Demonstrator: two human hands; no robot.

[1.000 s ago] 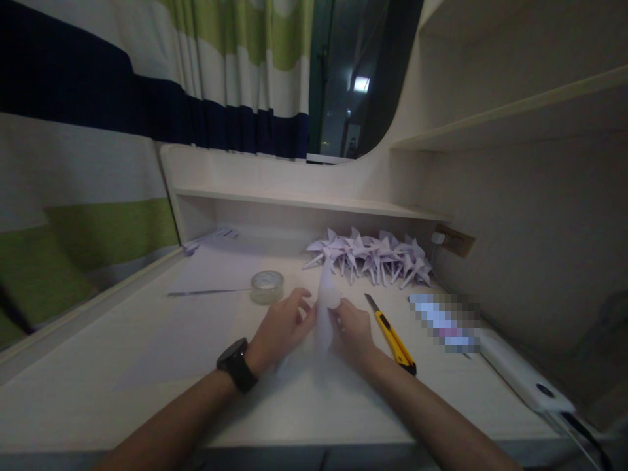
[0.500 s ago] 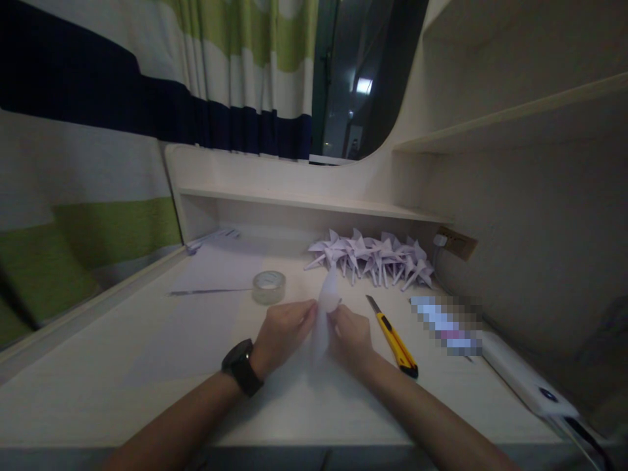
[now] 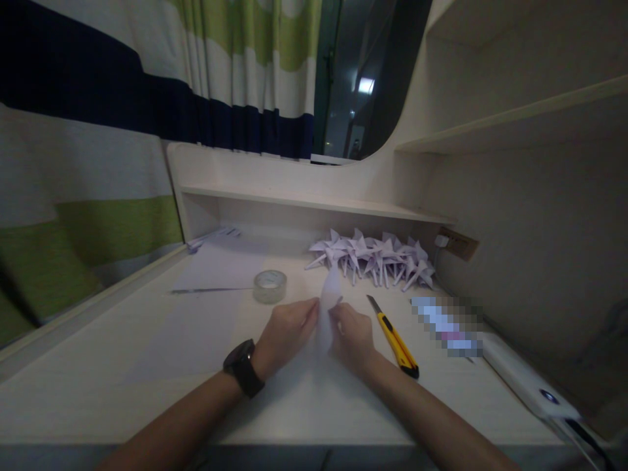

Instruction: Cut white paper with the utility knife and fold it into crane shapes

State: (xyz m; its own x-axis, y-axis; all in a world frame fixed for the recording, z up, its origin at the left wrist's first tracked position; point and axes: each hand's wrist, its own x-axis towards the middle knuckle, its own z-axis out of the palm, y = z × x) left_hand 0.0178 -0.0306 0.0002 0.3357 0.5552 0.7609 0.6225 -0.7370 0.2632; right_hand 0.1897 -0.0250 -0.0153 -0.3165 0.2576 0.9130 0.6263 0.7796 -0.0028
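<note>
Left hand [image 3: 288, 332] and right hand [image 3: 354, 333] both pinch thin curled white paper [image 3: 330, 294], in from the front edge of the pale wood-look desk [image 3: 294, 418]; imo uneven tugging could tear it.

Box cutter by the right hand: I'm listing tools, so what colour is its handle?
The handle is yellow with black parts, best seen in the head view.

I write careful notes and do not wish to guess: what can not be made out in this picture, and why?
All in the head view:
Paper: its lower part is blurred, so folds are unclear.
Right hand: its own back hides some fingers.
Pinwheels: they overlap, hiding the exact count.
Pixelated patch: blocks hide what is under it.
Tape: any print is too small to read.
Forearms: cut off by the bottom edge.
</note>
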